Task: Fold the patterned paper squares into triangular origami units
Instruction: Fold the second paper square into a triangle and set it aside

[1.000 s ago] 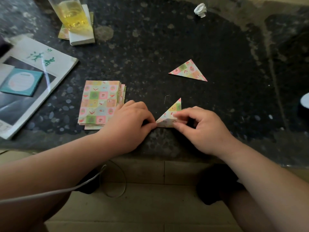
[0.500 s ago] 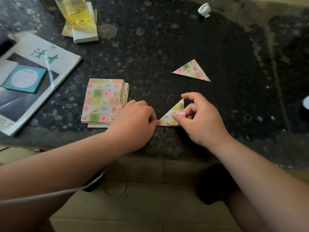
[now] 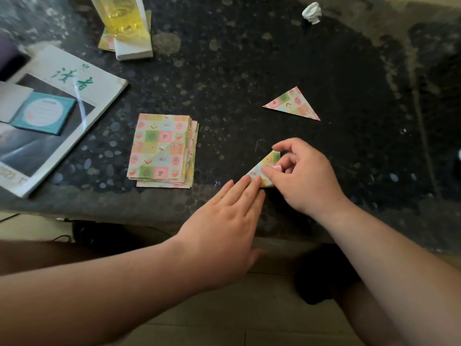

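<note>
"Pastel checked paper triangle [image 3: 263, 168], small and folded: where does it lie?"

"Flat on the black speckled stone tabletop [image 3: 249, 71], between the two hands and touching both. It sits at the left hand's fingertips and just left of the right hand's palm."

"How do the hands hold it?"

"The left hand [image 3: 219, 221] is flat, fingers straight and together, their tips pressing the triangle's near left corner. The right hand [image 3: 309, 178] pinches the paper's right side, thumb on top and the other fingers curled at its edge. Its forefinger is lifted above the far tip."

"Which way does the piece run?"

"Its long edge slants from the left fingertips, away and rightward, up to the tip below the right forefinger. The right hand has the free side, so the next crease likely falls to it, with the left hand as anchor."

"Anything else nearby?"

"A stack of unfolded pastel checked paper squares [image 3: 162, 148] lies left of the left hand's fingertips, apart from them. One finished checked paper triangle [image 3: 291, 104] lies beyond the right hand, well apart."
</note>
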{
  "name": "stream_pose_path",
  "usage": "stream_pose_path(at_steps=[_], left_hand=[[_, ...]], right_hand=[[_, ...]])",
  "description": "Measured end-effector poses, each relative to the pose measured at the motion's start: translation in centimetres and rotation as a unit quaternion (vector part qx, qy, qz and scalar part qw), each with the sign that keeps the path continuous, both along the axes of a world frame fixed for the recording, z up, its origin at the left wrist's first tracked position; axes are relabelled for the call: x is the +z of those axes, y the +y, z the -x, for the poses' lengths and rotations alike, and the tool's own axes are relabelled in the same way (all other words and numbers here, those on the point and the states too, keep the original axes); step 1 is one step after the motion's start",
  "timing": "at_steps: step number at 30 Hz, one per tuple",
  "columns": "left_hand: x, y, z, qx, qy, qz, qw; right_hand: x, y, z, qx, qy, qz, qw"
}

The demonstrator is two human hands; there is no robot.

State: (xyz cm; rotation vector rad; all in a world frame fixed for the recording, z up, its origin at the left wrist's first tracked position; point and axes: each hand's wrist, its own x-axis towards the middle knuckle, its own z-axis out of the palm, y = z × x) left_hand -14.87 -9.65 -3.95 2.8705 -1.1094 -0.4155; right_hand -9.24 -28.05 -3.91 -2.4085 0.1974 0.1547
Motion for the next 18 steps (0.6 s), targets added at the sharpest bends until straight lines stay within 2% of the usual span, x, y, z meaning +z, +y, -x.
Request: stream_pose_path(at_steps=[8, 18], left_hand=[[-0.7, 0.0, 0.5, 0.007, -0.016, 0.032, 0.999], [-1.0, -0.4, 0.9, 0.015, -0.017, 0.015, 1.0]], right_hand=[[1.0, -1.8, -1.0, 0.055, 0.058, -0.003, 0.997], [1.2, -1.6, -0.9, 0.06, 0.058, 0.02, 0.996]])
